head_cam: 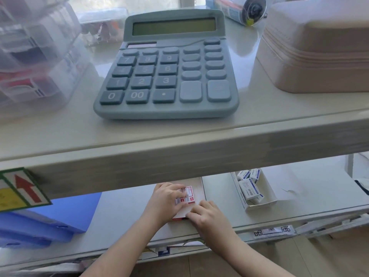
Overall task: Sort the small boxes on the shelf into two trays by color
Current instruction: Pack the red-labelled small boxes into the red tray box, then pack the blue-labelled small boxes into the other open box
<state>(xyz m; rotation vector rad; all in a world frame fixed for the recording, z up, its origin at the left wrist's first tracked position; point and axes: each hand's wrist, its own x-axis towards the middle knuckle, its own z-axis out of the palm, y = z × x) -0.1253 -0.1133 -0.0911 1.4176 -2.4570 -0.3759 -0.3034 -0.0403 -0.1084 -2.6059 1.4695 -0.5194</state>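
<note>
While a blue-grey calculator (166, 66) sits on the upper shelf (179, 144), both hands work on the lower shelf (123, 212) beneath; the left hand (166, 198) lies with fingers curled over a red-and-white box (187, 194) in the near tray (199, 188); the right hand (207, 216) pinches that tray's front edge; blue-and-white boxes (249, 186) fill the second tray (267, 196), to the right.
</note>
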